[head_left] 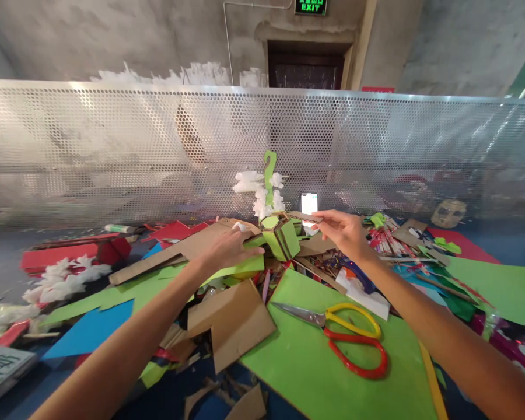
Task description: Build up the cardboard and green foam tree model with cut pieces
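A small green cardboard model [280, 238] with brown cut edges stands among the scraps. A curled green cardboard strip [269, 175] rises behind it, flanked by tufts of crumpled white material [262, 201]. At the model's left side, my left hand [230, 248] has its thumb and fingers around the projecting green part; the exact contact is partly hidden. My right hand [342, 232] pinches a thin brown cardboard strip [306, 218] by its right end, with the other end close to the model's top. Behind that strip is a phone [309, 205] with a lit screen.
Scissors [319, 318] with one yellow and one red handle lie on a green sheet [297, 361]. Cut brown cardboard [231, 321] lies to their left. A red box-like piece [70, 254] is at far left. A perforated metal barrier [135, 146] runs across the back.
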A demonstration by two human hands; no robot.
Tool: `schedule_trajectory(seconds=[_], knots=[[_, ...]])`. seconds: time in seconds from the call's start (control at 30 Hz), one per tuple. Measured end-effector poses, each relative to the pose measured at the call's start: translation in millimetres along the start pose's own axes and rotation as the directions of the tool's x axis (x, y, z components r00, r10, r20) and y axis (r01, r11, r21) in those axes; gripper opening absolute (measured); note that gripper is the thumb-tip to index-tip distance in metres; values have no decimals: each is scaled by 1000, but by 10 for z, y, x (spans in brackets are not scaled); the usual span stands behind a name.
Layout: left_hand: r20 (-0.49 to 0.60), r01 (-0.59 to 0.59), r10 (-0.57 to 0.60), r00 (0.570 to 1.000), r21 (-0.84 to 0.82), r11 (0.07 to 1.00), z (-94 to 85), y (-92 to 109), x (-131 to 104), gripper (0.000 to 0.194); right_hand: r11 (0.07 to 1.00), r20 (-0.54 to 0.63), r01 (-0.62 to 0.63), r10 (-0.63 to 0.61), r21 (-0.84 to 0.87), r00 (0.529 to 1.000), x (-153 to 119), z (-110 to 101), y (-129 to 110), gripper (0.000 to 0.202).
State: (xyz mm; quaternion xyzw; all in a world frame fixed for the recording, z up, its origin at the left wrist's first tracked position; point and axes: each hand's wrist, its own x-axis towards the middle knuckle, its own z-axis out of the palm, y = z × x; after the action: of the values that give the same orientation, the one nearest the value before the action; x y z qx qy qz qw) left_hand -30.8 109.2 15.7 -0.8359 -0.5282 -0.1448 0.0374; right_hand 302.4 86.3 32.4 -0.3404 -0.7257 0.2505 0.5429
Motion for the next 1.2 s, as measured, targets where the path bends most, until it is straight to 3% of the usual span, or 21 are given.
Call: schedule_trajectory(seconds=[0.1,0.2,0.33,0.67,0.87,1.0,1.2], knots=[[36,-14,11,999,102,995,77,38,5,44,981,-45,90,-99,-173,994,-41,23,52,37],[47,-128,122,991,140,982,74,119,-6,41,917,89,231,-214,-325,973,-96,75,117,37],[39,-160,156,987,197,967,103,141,-24,40,833,211,397,-339,-386,917,-143,131,232,27],[78,-208,194,978,280,937,258,8,-46,45,871,286,383,-299,-307,910,-181,159,440,21],[93,-221,202,975,303,927,228,35,-52,43,768,356,524,-404,-368,842,-187,145,344,13],[109,-243,219,970,313,918,208,51,-67,42,728,406,583,-440,-361,801,-204,165,335,22],[60,-195,185,981,270,943,277,17,-90,49,709,366,611,-496,-353,787,-247,237,415,36]])
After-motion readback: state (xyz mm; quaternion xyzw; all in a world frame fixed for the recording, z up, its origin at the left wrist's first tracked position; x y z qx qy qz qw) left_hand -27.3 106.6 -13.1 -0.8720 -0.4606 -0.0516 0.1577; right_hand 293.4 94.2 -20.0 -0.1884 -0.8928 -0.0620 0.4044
